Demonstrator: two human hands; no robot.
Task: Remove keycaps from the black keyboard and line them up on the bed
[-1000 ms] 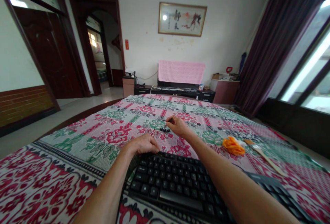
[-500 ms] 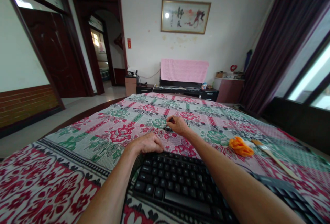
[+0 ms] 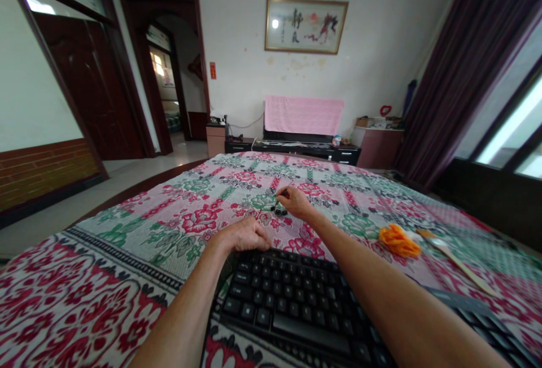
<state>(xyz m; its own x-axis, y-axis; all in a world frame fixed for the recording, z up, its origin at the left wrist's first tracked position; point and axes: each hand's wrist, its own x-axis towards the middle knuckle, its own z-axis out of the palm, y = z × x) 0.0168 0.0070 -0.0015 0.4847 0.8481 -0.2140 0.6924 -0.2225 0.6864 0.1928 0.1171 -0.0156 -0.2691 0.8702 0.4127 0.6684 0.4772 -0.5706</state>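
A black keyboard point(image 3: 305, 294) lies on the flowered cloth right in front of me. My left hand point(image 3: 248, 235) is closed at its far left edge, the curled fingers gripping the rim. Beyond the keyboard, my right hand point(image 3: 294, 201) is pinched around a small black piece point(image 3: 285, 192), mostly covered by the fingertips. Just below those fingertips, several small black pieces point(image 3: 279, 210) sit together on the cloth; their exact kind is too small to tell.
An orange crumpled cloth point(image 3: 400, 240) and a brush with a pale handle point(image 3: 459, 263) lie to the right. A second keyboard point(image 3: 491, 317) is partly hidden by my right forearm. The patterned cloth point(image 3: 161, 232) covers the broad table.
The right fingertips have lifted slightly and shifted a little to the right, and the small black pieces below show more clearly. My left hand stays on the keyboard's edge.
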